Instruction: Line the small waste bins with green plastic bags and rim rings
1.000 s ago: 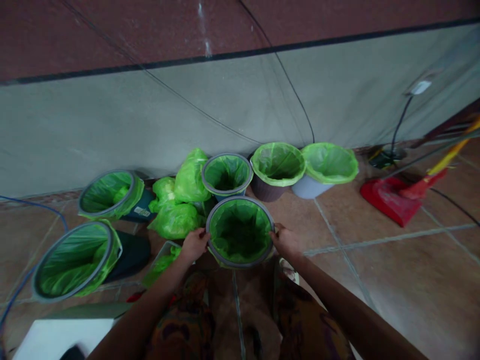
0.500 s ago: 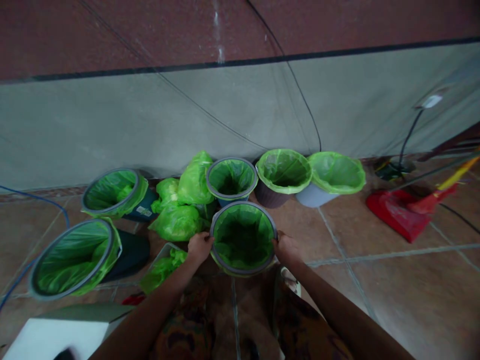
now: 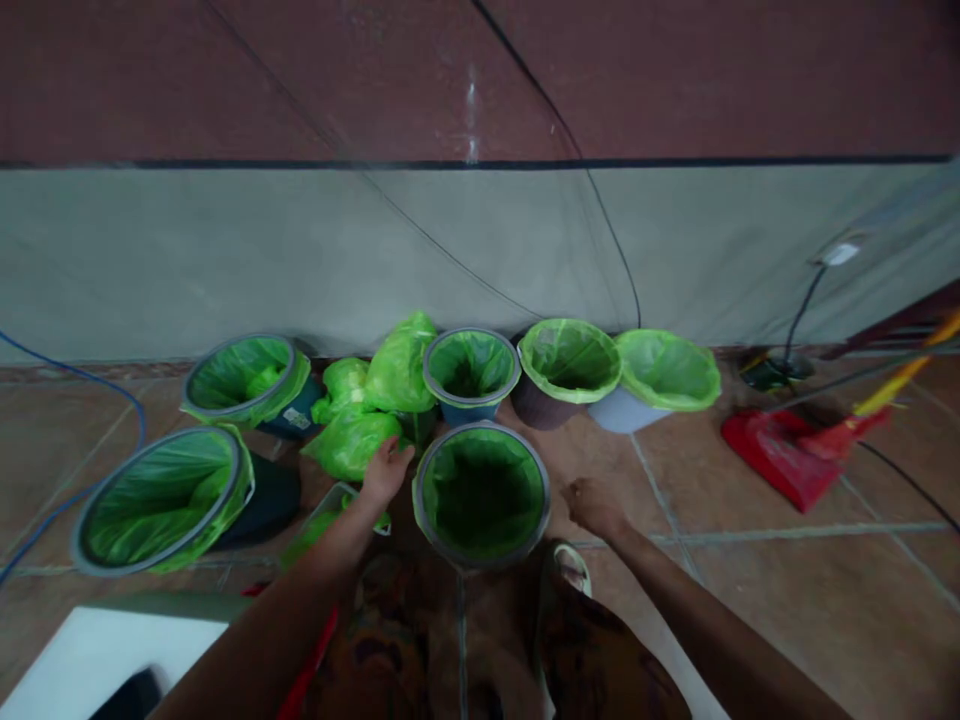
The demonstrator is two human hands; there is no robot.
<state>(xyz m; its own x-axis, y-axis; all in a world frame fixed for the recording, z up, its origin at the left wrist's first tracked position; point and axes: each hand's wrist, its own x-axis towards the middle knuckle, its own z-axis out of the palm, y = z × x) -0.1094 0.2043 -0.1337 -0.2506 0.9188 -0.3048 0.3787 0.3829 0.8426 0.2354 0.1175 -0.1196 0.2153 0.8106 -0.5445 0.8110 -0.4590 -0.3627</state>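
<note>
A round trash bin point(image 3: 545, 470) with a grey rim and a green plastic liner point(image 3: 480, 500) stands on the floor between my feet. My left hand point(image 3: 386, 470) is apart from the bin's left side, its fingers apart and empty, in front of the knotted green plastic bags point(image 3: 352, 440). To the bin's right, my right hand point(image 3: 596, 508) hovers clear of the rim with loosely bent fingers and nothing in them. Behind this bin are a blue lined bin point(image 3: 471, 412), a brown lined bin point(image 3: 547, 402) and a pale lined bin point(image 3: 626, 412).
Two dark lined bins point(image 3: 274, 500) stand at left, near a small container with green plastic point(image 3: 319, 530). A white-topped box point(image 3: 142, 640) holds a dark object. At right lies a red dustpan point(image 3: 772, 455). Cables run along the wall point(image 3: 262, 260), and a blue cord point(image 3: 97, 378) crosses the floor.
Both hands have let go of the bin's rim and moved outward, the left one up and leftward, the right one to the right. The bin now sits unheld. My view has shifted slightly.
</note>
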